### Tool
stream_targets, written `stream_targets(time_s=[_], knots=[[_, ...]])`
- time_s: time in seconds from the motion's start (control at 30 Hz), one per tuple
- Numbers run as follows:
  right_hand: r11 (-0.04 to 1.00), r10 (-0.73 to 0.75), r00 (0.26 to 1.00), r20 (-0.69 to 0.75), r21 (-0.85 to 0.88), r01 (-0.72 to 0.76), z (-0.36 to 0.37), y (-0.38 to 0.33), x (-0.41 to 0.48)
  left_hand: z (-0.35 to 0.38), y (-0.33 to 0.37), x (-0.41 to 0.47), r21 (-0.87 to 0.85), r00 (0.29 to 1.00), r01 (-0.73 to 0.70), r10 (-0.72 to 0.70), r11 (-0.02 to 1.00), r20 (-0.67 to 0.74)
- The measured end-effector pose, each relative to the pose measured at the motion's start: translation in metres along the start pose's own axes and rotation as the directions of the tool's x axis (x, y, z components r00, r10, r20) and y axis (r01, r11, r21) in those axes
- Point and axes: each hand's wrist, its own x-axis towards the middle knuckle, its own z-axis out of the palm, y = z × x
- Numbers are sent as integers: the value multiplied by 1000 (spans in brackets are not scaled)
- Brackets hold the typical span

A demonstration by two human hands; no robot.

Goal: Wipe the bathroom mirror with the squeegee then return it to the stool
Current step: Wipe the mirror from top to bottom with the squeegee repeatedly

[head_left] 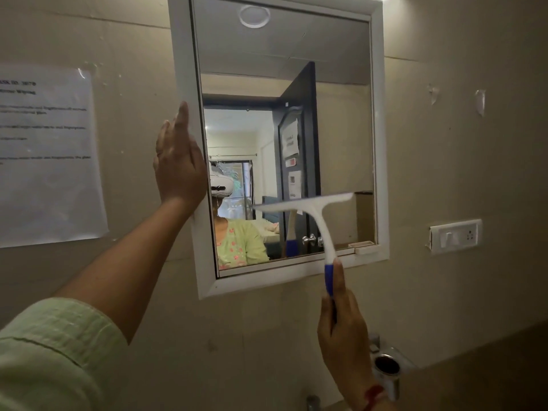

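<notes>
A white-framed mirror [341, 129] hangs on the beige tiled wall. My right hand [344, 330] grips the blue lower end of a white squeegee [321, 221]. Its blade lies across the lower right part of the glass, tilted up to the right. My left hand [178, 161] is pressed flat against the frame's left edge, fingers pointing up. The stool is not in view.
A printed sheet [47, 155] is taped to the wall left of the mirror. A white switch plate [455, 235] sits to the right. A chrome holder [388, 366] and a tap top [312, 403] are below my right hand.
</notes>
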Motion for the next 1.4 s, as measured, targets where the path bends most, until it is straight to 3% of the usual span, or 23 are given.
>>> stream_targets(time_s=[0.1,0.3,0.57,0.8,1.1,1.27,1.4], knots=[[1000,9,999,44,-2,-9,-3,4,-24,0,0,-1,1,1000,4,-4,1000,3],[997,40,998,-50,74,-36,-8,-4,20,0,1,0,8,1000,16,-16,1000,3],[999,43,994,105,-7,-42,-16,9,-47,-1,3,-1,6,1000,22,-22,1000,-1],[996,85,996,16,12,-85,-20,1,-13,-1,4,-1,14,1000,24,-24,1000,-1],[984,180,973,142,-43,-175,-30,8,-73,-1,3,-1,25,1000,14,-14,1000,2],[982,187,973,134,-15,-187,-38,6,-74,-1,3,-1,27,1000,19,-19,999,-1],[986,148,988,37,76,-150,-43,-5,-63,-1,0,1,25,1000,7,-7,1000,9]])
